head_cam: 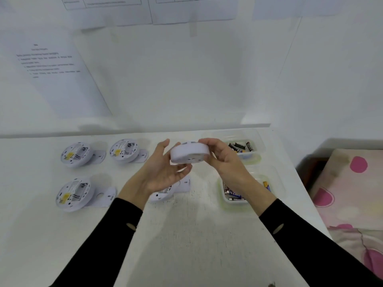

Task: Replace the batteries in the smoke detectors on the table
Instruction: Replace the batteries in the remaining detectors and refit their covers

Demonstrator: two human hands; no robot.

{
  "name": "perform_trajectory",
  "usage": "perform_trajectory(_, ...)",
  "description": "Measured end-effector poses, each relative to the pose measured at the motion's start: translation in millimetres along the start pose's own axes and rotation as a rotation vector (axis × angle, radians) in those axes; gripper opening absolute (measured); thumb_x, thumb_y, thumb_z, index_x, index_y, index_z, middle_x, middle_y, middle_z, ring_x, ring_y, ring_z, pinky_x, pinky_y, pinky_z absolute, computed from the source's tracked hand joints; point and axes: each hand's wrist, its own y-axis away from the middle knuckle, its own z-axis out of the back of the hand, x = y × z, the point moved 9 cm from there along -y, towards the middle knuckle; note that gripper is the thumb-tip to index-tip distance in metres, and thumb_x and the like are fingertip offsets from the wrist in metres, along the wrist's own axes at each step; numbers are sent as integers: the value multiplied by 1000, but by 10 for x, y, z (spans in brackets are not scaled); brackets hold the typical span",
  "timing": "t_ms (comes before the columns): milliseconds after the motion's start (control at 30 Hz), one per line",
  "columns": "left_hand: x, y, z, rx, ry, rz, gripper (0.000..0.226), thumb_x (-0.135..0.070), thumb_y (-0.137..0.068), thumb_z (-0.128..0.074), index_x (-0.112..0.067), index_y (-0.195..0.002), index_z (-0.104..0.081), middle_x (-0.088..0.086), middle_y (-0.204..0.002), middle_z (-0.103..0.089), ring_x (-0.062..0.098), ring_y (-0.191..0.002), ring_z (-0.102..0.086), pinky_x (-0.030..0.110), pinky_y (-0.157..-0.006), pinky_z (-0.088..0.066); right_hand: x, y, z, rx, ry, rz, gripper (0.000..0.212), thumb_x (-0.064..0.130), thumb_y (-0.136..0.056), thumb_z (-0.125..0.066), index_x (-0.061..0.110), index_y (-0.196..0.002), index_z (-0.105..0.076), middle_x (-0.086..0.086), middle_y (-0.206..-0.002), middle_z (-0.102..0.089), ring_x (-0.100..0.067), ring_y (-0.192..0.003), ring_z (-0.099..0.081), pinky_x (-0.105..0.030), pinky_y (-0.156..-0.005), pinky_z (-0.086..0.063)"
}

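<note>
I hold a round white smoke detector (189, 152) in the air above the table's middle. My left hand (163, 170) cups it from below and the left, and my right hand (221, 156) grips its right edge. Three other detectors lie with their backs up, battery bays showing, each leaning on a white mounting plate: one at the far left (75, 154), one at the far middle (124, 150), one at the near left (73, 193). A further detector (163, 193) lies mostly hidden under my left wrist.
A clear tub with black batteries (241, 147) stands at the far right of the white table (186, 235). A second tub with several batteries (234, 193) sits nearer, partly behind my right forearm. A pink-patterned cushion (350, 189) lies beyond the table's right edge. Papers hang on the wall.
</note>
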Motion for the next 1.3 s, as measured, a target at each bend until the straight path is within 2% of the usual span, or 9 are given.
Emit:
perform_trajectory(167,-216,-196,196,-4,-289,-75,44,-25,-98,-57,-5,-137,-51,14,-132,-59,25,-106,-64,31,-82,-60,-35,-11,75,130,444,152,62,-21,-84,-32,17,-128,-54,8,-147,-40,-7,-140,-32,-22,-113,-32)
perform_trajectory(333,-444,-443,360,-61,-386,-235,49,-1,-92,-61,-4,-139,-46,16,-131,-60,27,-113,-64,34,-83,-60,-178,-94,353,-45,456,95,58,-17,-88,-32,19,-127,-56,18,-137,-48,-2,-134,-39,-27,-111,-36)
perform_trajectory(567,-543,-759,511,-194,-586,-344,55,0,-90,-64,-8,-140,-41,6,-137,-47,13,-102,-60,24,-70,-58,-407,-49,369,-74,475,-8,52,-11,-89,-39,26,-117,-61,9,-130,-52,7,-113,-49,-7,-88,-40)
perform_trajectory(733,-450,-910,659,-257,-600,-313,61,-9,-88,-71,-7,-139,-38,8,-138,-46,24,-117,-56,36,-89,-54,-462,-55,381,-71,456,-42,47,-8,-90,-41,26,-112,-64,11,-129,-51,8,-108,-49,-2,-82,-38)
perform_trajectory(867,-532,-941,746,-393,-1061,-316,47,-38,-77,-82,-8,-103,-55,3,-99,-63,15,-88,-62,28,-70,-50,-488,-66,384,-73,433,-53,45,-8,-90,-43,26,-109,-65,11,-129,-51,5,-107,-52,-6,-84,-41)
perform_trajectory(967,-562,-943,756,-468,-1262,-225,54,-52,-72,-81,-13,-73,-43,-2,-66,-45,10,-56,-43,21,-50,-30,-492,-72,371,-70,430,-50,43,-7,-90,-45,25,-108,-66,10,-128,-52,1,-106,-54,-8,-85,-43)
perform_trajectory(1033,-557,-976,718,-464,-1371,-172,71,-55,-70,-81,-3,-106,-48,5,-96,-54,17,-86,-56,24,-66,-42,-495,-70,368,-70,427,-52,42,-7,-90,-45,25,-107,-66,10,-128,-52,0,-106,-56,-9,-85,-44)
perform_trajectory(1133,-574,-1020,511,-324,-1479,-259,114,-46,-68,-87,-11,-151,-19,11,-152,-29,30,-140,-29,42,-110,-33,-507,-72,374,-75,429,-56,41,-6,-91,-46,26,-106,-67,10,-128,-52,-2,-106,-57,-11,-86,-45)
perform_trajectory(1300,-494,-1045,379,-204,-1577,-291,112,-48,-66,-81,-11,-153,-21,8,-154,-27,27,-142,-24,36,-115,-24,-504,-56,392,-81,431,-55,40,-5,-91,-46,26,-105,-67,10,-128,-52,-3,-106,-58,-11,-85,-45)
